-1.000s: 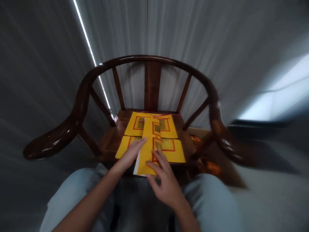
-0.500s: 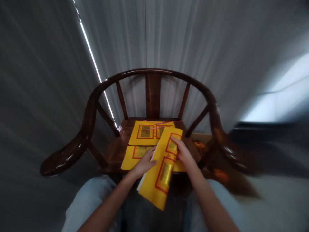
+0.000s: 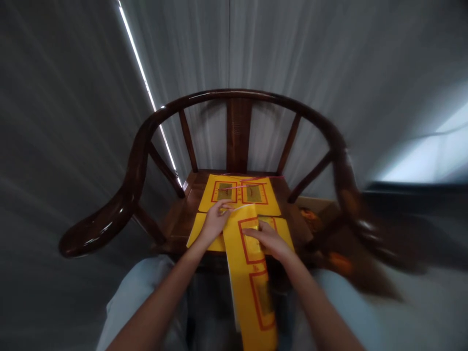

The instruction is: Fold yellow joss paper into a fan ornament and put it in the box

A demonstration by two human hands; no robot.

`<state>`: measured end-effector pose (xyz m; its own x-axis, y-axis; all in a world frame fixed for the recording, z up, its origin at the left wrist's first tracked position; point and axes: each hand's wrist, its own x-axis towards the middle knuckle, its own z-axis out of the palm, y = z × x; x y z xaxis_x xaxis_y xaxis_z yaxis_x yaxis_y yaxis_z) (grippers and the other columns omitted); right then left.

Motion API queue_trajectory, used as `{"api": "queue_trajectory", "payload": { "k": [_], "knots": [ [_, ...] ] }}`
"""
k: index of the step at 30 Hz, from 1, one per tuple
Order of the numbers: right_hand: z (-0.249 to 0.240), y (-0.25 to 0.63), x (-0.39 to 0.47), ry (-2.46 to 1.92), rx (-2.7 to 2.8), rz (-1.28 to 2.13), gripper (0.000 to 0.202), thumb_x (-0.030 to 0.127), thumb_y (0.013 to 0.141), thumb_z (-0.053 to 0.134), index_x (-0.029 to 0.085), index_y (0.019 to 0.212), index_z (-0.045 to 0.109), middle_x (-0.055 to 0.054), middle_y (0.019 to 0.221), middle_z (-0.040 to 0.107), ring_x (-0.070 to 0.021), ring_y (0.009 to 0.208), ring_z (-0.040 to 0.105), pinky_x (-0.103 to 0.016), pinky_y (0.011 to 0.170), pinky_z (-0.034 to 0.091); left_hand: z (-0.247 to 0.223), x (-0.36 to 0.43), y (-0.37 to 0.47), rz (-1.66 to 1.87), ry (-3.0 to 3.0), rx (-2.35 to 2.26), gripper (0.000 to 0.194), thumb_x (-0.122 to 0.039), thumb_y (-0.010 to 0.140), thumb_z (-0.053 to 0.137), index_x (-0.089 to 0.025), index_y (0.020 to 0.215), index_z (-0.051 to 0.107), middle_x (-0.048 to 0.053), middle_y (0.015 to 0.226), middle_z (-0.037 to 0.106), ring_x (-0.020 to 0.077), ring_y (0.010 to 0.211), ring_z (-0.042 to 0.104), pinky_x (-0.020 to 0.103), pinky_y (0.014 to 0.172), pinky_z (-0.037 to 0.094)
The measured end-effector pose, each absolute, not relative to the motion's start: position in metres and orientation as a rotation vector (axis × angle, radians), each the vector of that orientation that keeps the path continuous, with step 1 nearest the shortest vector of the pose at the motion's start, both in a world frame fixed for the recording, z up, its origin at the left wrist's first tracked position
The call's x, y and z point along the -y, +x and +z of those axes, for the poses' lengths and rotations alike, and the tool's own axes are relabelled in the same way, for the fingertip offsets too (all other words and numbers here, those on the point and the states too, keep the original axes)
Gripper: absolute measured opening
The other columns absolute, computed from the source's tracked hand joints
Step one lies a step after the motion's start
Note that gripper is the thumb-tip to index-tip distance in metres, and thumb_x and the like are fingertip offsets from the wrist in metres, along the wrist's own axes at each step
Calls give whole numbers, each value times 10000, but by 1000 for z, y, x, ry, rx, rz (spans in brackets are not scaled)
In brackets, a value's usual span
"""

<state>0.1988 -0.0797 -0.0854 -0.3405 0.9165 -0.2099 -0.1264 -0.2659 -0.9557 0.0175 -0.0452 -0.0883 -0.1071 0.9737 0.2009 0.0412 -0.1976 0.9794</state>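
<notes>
A curved bundle of yellow paper (image 3: pixel 237 253) with red frames and gold patches hangs over the front edge of the chair seat. My right hand (image 3: pixel 268 236) grips its right side, thumb on the front face and fingers behind. At its upper left edge is my left hand (image 3: pixel 216 219), fingers bent and thumb near the paper's white edge; whether it grips the paper is unclear. Behind, a flat yellow sheet (image 3: pixel 239 207) with two framed gold squares lies on the seat. Another yellow sheet (image 3: pixel 195 229) lies nearer, partly covered by my hands and the bundle.
The dark wooden chair (image 3: pixel 239 131) has a curved back and armrests around the seat. Thin pink sticks (image 3: pixel 268 177) lie at the back of the seat. A cardboard box (image 3: pixel 318 204) with orange items stands right of the chair. Grey curtains hang behind.
The held bundle has turned more upright and lower, uncovering more of the back sheet. My left hand has moved up to its top left edge. The view has shifted slightly.
</notes>
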Motion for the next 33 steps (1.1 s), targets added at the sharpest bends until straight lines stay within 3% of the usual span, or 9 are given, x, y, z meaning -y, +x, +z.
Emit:
{"api": "queue_trajectory", "payload": {
  "k": [3, 7, 14, 20, 33],
  "knots": [
    [-91, 199, 76, -1070, 1100, 1578, 428, 378, 590, 845, 209, 956, 703, -55, 935, 761, -259, 848, 710, -357, 756, 557, -91, 54, 23, 1398, 1376, -1231, 207, -248, 756, 666, -149, 936, 691, 80, 980, 717, 171, 861, 675, 261, 764, 524],
    [-95, 199, 71, -1047, 995, 1525, 416, 407, 597, 839, 208, 930, 690, -47, 858, 758, -258, 796, 712, -355, 713, 556, -93, 60, 28, 1378, 1331, -1234, 285, -275, 756, 692, -156, 1014, 678, 74, 1034, 706, 146, 805, 676, 240, 728, 528],
    [-91, 202, 68, -1088, 940, 1432, 360, 407, 596, 829, 199, 856, 693, -47, 876, 757, -251, 779, 704, -351, 702, 551, -77, 60, 19, 1189, 1072, -1193, 363, -297, 674, 763, -141, 988, 668, 39, 856, 681, 143, 633, 655, 231, 505, 546],
    [-94, 203, 65, -1064, 911, 1433, 381, 432, 584, 830, 196, 849, 690, -51, 889, 756, -259, 772, 703, -357, 692, 548, -73, 61, 18, 1213, 1017, -1208, 424, -221, 612, 806, -150, 1012, 686, 35, 895, 655, 155, 675, 669, 256, 508, 584],
    [-95, 204, 66, -1122, 940, 1435, 435, 465, 585, 841, 176, 881, 707, -82, 912, 760, -299, 835, 707, -376, 708, 558, -77, 64, 18, 1264, 1165, -1248, 340, -311, 641, 789, -151, 936, 730, 46, 838, 664, 165, 740, 655, 222, 530, 556]
  ]
}}
